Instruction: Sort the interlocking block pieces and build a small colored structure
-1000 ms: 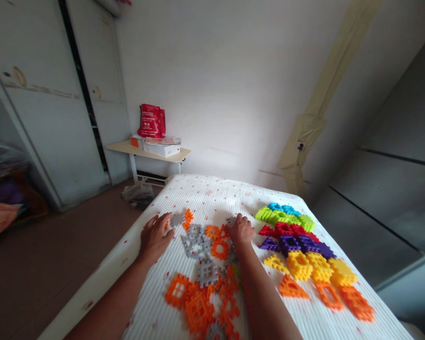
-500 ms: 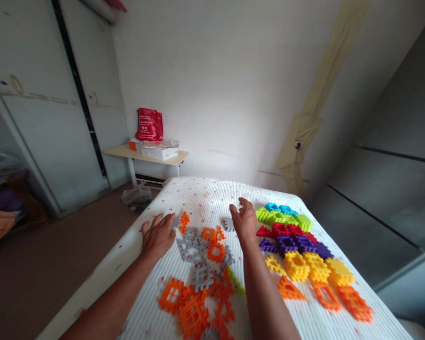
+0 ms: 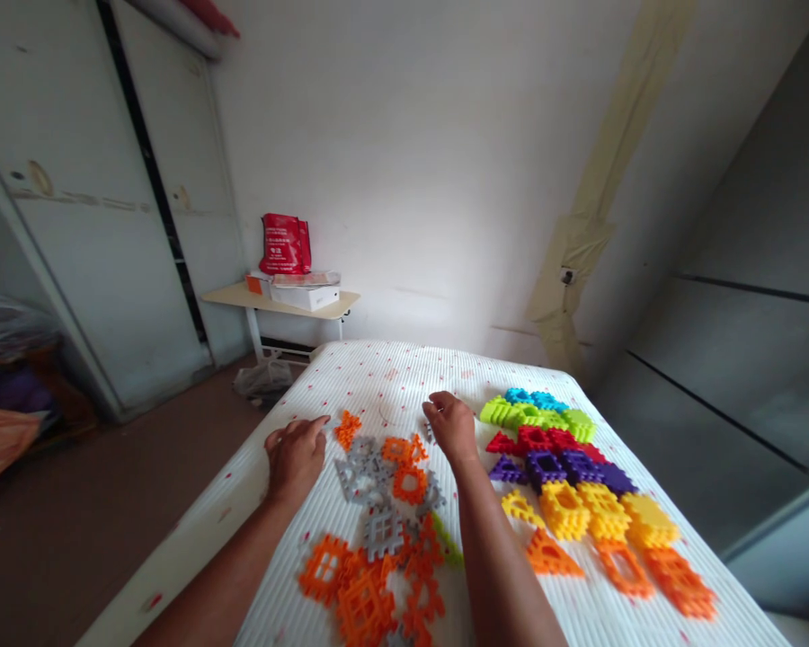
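Loosely, orange pieces (image 3: 347, 429) between hands (image 3: 297, 460) (image 3: 453, 427), grey piece (image 3: 430, 435) perhaps touching right

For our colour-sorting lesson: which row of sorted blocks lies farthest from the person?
The blue row, at the far end; it alone lies beyond the lime green row.

Both forearms reach forward, hands apart, fingers bent.

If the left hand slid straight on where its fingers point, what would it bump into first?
Probably the gray piece peeking out by the left hand, then the orange pieces just beyond; whether it already touches the gray one is unclear.
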Motion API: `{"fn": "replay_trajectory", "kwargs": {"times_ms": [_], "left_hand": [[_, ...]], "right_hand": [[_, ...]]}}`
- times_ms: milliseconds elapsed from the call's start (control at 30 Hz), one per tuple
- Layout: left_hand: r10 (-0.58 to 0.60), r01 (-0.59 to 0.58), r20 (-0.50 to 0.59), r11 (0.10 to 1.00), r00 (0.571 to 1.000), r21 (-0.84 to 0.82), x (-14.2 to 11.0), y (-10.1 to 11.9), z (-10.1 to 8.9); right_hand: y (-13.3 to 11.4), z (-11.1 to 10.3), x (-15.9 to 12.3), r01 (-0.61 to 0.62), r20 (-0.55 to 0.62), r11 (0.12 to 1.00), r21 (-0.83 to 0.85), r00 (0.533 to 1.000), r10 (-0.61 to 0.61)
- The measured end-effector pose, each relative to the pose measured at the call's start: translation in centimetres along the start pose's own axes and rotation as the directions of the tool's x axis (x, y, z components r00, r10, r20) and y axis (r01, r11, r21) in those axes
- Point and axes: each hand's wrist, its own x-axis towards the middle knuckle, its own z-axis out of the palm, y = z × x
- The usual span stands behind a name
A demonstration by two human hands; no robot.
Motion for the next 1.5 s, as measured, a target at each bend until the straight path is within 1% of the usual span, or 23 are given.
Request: {"fn": "replay_trajectory", "kwargs": {"times_ms": [100, 167, 200, 300, 400, 433, 500, 567, 667, 767, 867, 933, 1000, 1067, 1133, 1167, 1200, 1233, 1267, 1333, 1367, 1433, 1500], "left_hand": [[-0.108, 0.099, -0.049, 0.983, 0.993, -0.155, -0.4, 1.1, -0.4], [-0.154, 0.135, -0.053, 0.954, 0.987, -0.268, -1.4, 2.1, -0.4], [-0.168, 0.144, -0.049, 0.937, 0.985, -0.319, -2.0, 2.7, -0.4], [-0.198, 0.172, -0.012, 0.88, 0.98, -0.443, -3.8, 4.1, -0.3], [-0.199, 0.19, 0.041, 0.826, 0.979, -0.53, -5.0, 5.0, -0.1], [-0.191, 0.189, 0.054, 0.811, 0.98, -0.553, -5.2, 5.2, 0.0], [-0.169, 0.172, 0.062, 0.78, 0.984, -0.601, -5.5, 5.4, 0.2], [-0.141, 0.132, 0.035, 0.768, 0.989, -0.627, -5.7, 5.2, 0.5], [-0.085, 0.053, -0.026, 0.805, 0.996, -0.591, -6.0, 4.7, 1.1], [-0.027, 0.002, -0.039, 0.849, 0.999, -0.528, -6.2, 4.3, 1.6], [0.015, -0.033, -0.04, 0.877, 0.999, -0.479, -6.2, 4.2, 1.6], [0.045, -0.058, -0.041, 0.889, 0.998, -0.454, -6.2, 4.2, 1.5], [0.064, -0.075, -0.039, 0.895, 0.997, -0.44, -6.3, 4.3, 1.5], [0.071, -0.076, -0.026, 0.897, 0.997, -0.435, -6.3, 4.4, 1.4], [0.062, -0.064, -0.019, 0.897, 0.998, -0.436, -6.3, 4.6, 1.3], [0.052, -0.055, -0.018, 0.896, 0.998, -0.441, -6.4, 4.6, 1.2], [0.039, -0.044, -0.02, 0.893, 0.999, -0.447, -6.4, 4.6, 1.1], [0.026, -0.033, -0.021, 0.889, 0.999, -0.456, -6.4, 4.6, 1.0], [0.009, -0.02, -0.026, 0.884, 1.0, -0.466, -6.4, 4.5, 1.0], [-0.031, 0.008, -0.038, 0.872, 0.999, -0.489, -6.3, 4.1, 1.0], [-0.053, 0.021, -0.049, 0.865, 0.997, -0.501, -6.2, 3.8, 1.0], [-0.099, 0.05, -0.065, 0.845, 0.993, -0.533, -6.1, 3.2, 1.3], [-0.137, 0.081, -0.056, 0.816, 0.989, -0.572, -6.0, 2.7, 1.8]], "right_hand": [[-1.0, 0.8, -0.4, 0.019, 0.073, 0.993, 0.12, 0.997, -0.028], [-1.7, 1.6, -0.8, -0.002, 0.171, 0.968, 0.251, 0.984, -0.042], [-2.1, 2.0, -1.1, -0.032, 0.238, 0.948, 0.315, 0.97, -0.046], [-3.2, 3.2, -2.0, -0.169, 0.445, 0.878, 0.449, 0.894, -0.055], [-4.0, 3.8, -2.9, -0.295, 0.582, 0.808, 0.509, 0.81, -0.071], [-4.2, 3.9, -3.1, -0.315, 0.606, 0.79, 0.527, 0.79, -0.089], [-4.4, 3.8, -3.3, -0.314, 0.627, 0.77, 0.556, 0.766, -0.14], [-4.3, 3.8, -3.4, -0.302, 0.637, 0.769, 0.564, 0.752, -0.172], [-3.9, 4.0, -3.3, -0.294, 0.649, 0.791, 0.536, 0.743, -0.164], [-3.6, 4.0, -3.2, -0.212, 0.616, 0.858, 0.468, 0.774, -0.145], [-3.8, 3.4, -3.3, -0.037, 0.557, 0.947, 0.318, 0.816, -0.155], [-4.2, 2.9, -3.5, 0.077, 0.543, 0.975, 0.208, 0.82, -0.181], [-4.6, 2.4, -3.8, 0.159, 0.549, 0.979, 0.129, 0.811, -0.204], [-4.9, 2.2, -3.9, 0.206, 0.551, 0.975, 0.077, 0.807, -0.214], [-4.9, 1.8, -3.8, 0.229, 0.552, 0.971, 0.064, 0.803, -0.226], [-4.8, 1.5, -3.6, 0.229, 0.545, 0.971, 0.068, 0.807, -0.228], [-4.4, 1.1, -3.3, 0.217, 0.526, 0.974, 0.068, 0.822, -0.22], [-4.0, 0.6, -2.8, 0.194, 0.488, 0.979, 0.056, 0.85, -0.197], [-3.3, 0.0, -2.3, 0.164, 0.425, 0.986, 0.026, 0.891, -0.159], [-1.7, -1.4, -1.3, 0.081, 0.236, 0.993, -0.081, 0.97, -0.06], [-0.7, -2.1, -0.8, 0.034, 0.135, 0.989, -0.142, 0.991, -0.015], [1.1, -3.1, -0.2, -0.057, -0.015, 0.971, -0.234, 0.998, 0.055], [2.4, -3.3, 0.0, -0.123, -0.081, 0.951, -0.283, 0.991, 0.104]]}}
